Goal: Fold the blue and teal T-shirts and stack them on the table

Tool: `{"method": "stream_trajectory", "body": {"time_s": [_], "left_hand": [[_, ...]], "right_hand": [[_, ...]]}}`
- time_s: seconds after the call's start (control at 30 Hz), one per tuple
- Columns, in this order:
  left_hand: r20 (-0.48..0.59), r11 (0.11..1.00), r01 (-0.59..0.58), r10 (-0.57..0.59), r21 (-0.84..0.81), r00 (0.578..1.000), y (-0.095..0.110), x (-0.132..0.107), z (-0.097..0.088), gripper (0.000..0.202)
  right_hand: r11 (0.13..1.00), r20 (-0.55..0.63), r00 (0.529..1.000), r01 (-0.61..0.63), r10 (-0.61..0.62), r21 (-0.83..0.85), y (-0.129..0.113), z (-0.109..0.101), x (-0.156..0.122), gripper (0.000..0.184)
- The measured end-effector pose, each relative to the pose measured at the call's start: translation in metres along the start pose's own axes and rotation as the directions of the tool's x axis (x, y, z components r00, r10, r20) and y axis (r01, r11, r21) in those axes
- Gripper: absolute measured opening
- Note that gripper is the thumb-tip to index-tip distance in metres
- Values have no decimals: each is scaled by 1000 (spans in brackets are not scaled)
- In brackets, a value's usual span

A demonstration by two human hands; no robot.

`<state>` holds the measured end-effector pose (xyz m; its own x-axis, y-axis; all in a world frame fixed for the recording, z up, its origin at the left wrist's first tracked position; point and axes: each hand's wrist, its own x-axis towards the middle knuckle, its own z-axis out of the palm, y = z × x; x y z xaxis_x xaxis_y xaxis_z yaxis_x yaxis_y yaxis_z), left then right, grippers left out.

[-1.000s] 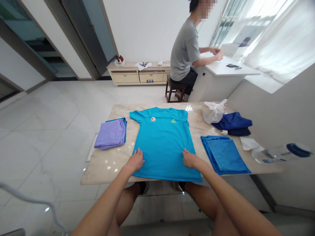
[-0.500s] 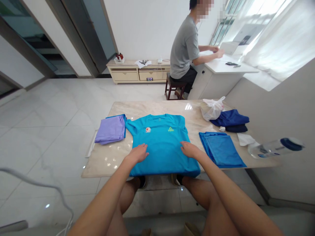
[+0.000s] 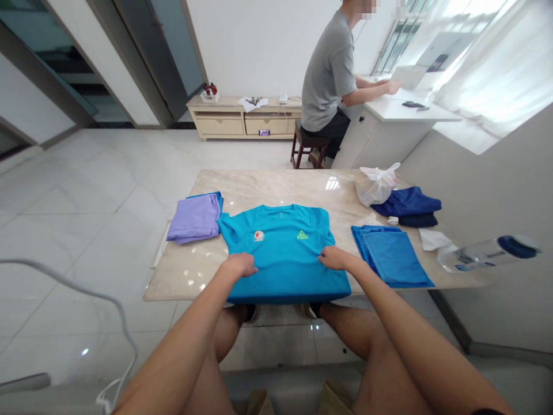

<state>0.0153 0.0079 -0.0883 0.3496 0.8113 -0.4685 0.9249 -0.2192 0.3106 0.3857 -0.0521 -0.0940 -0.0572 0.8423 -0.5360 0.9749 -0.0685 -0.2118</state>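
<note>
A turquoise T-shirt [image 3: 280, 276] lies spread face up on the marble-topped table, collar away from me, its lower part reaching the near edge. It carries a round red-and-white badge and a green chest logo. My left hand [image 3: 241, 265] is closed on the shirt's left side, fingers curled into the cloth. On the opposite side my right hand [image 3: 333, 257] pinches the fabric at about the same height. Faint creases run across the shirt between both hands. The fingertips are partly hidden.
Folded purple cloth [image 3: 194, 218] lies left of the shirt, and folded blue cloth [image 3: 393, 256] to its right. Farther right are a plastic bag [image 3: 377, 183], dark blue clothing [image 3: 408, 203] and a clear bottle [image 3: 484, 257]. A person in grey [image 3: 328, 75] sits at a white desk beyond the table [image 3: 268, 181].
My fingers have gone from lying outstretched on the shirt to curling closed on its sides. The shirt has shifted slightly toward me on the table, and the view has tilted a little.
</note>
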Motion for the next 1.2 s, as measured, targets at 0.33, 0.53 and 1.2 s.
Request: {"method": "stream_trajectory", "body": {"time_s": [0.33,0.53,1.2], "left_hand": [[109,968,-32,4,250,994,57,-45,-60,42],[102,965,-50,24,258,994,74,-64,-64,43],[115,956,-103,74,276,991,73,-51,-39,43]], "right_hand": [[846,-313,845,-261,433,465,61,-25,49,21],[724,-304,769,-279,562,631,59,-15,74,37],[176,-53,955,1,293,984,25,-22,82,7]]}}
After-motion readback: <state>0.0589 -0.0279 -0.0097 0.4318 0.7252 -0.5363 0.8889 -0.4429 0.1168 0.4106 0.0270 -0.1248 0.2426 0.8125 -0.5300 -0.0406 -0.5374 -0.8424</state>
